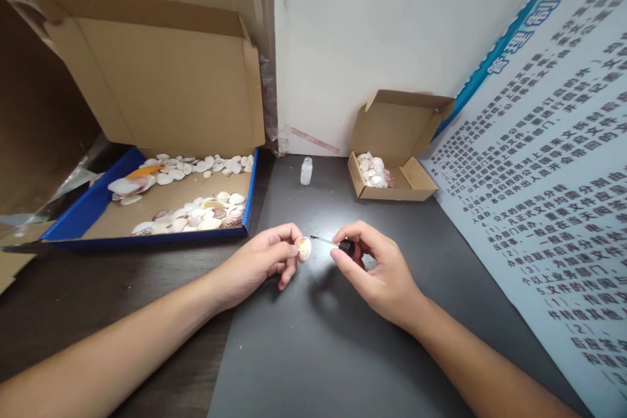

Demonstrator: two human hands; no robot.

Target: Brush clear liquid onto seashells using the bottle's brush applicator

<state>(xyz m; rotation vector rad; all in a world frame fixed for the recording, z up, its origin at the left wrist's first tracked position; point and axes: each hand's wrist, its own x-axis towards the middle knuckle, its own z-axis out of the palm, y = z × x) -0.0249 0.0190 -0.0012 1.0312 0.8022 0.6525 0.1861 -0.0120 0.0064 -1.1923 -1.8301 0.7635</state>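
Note:
Between the thumb and fingers of my left hand (274, 253) is a small whitish seashell (304, 249) with yellow-brown marks. My right hand (375, 261) pinches the black cap of a brush applicator (347, 247). Its thin stem points left, and the dark tip is close to the shell's edge; whether they touch I cannot tell. Both hands are above the dark grey mat. Behind them stands a small clear glass bottle (306, 171), uncapped and upright, with whitish contents.
At the left, an open blue-sided cardboard box (122, 212) holds many shells in groups. A smaller open cardboard box (401, 192) with white shells (373, 171) stands at the back right. A white wall panel (372, 32) rises behind; a printed poster (548, 176) borders the right side.

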